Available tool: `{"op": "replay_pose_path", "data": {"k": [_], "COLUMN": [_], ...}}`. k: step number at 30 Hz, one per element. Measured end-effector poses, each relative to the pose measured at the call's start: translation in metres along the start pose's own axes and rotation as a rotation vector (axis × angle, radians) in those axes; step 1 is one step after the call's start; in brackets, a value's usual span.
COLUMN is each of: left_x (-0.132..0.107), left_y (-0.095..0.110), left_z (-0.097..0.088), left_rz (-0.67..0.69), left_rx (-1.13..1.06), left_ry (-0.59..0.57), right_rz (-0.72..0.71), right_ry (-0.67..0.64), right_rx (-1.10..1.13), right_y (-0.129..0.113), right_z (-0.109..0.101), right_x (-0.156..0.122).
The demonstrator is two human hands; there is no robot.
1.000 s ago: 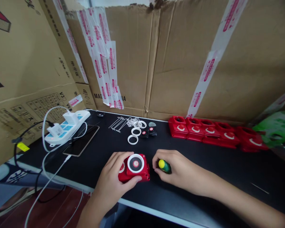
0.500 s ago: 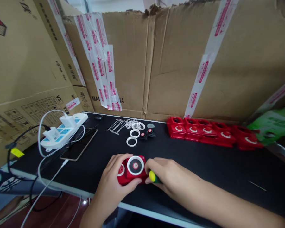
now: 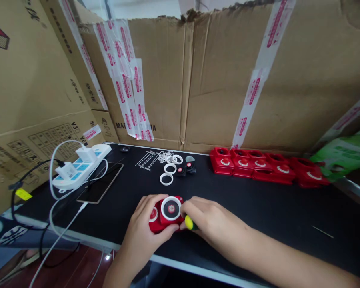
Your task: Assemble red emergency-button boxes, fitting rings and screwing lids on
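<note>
My left hand point(image 3: 148, 224) is wrapped around a red plastic housing point(image 3: 156, 228), fingers over its far side and thumb along its near side. On top of the housing a white ring point(image 3: 163, 216) surrounds a black disc point(image 3: 171, 208) with a red and white centre. My right hand point(image 3: 204, 218) grips a screwdriver by its yellow and green handle point(image 3: 189, 222) at the housing's right side. The screwdriver's tip is hidden by the hand and housing.
Behind the hands lie white rings point(image 3: 166, 179), small black parts point(image 3: 191, 167) and thin metal rods point(image 3: 147, 160). Several red housings point(image 3: 243, 163) stand in a row at the back right. A power strip point(image 3: 81, 168) and a phone point(image 3: 100, 184) are at left, a thin rod point(image 3: 323, 231) at right.
My right hand and the screwdriver have shifted slightly left, and the handle has tilted a little. My left hand keeps its hold on the red housing. The camera view has moved slightly.
</note>
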State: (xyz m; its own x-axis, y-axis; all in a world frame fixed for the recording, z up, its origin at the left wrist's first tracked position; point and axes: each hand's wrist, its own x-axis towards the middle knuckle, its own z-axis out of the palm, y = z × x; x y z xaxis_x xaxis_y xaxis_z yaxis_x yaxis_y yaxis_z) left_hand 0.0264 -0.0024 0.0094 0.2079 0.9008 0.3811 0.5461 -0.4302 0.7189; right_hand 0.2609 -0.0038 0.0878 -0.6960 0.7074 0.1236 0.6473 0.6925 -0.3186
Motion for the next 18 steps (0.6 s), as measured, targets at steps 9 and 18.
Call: {"op": "replay_pose_path", "data": {"k": [9,18], "left_x": [-0.002,-0.003], "left_y": [0.000,0.000], "left_z": [-0.001,-0.003], "left_rz": [0.007,0.026], "left_rx": [0.012,0.034], "left_ry": [0.005,0.008], "right_rz": [-0.068,-0.015], "right_ry": [0.081,0.304], "right_rx": [-0.051,0.195], "right_y": [0.004,0.010], "right_z": [0.013,0.013], "right_x": [-0.002,-0.007]}}
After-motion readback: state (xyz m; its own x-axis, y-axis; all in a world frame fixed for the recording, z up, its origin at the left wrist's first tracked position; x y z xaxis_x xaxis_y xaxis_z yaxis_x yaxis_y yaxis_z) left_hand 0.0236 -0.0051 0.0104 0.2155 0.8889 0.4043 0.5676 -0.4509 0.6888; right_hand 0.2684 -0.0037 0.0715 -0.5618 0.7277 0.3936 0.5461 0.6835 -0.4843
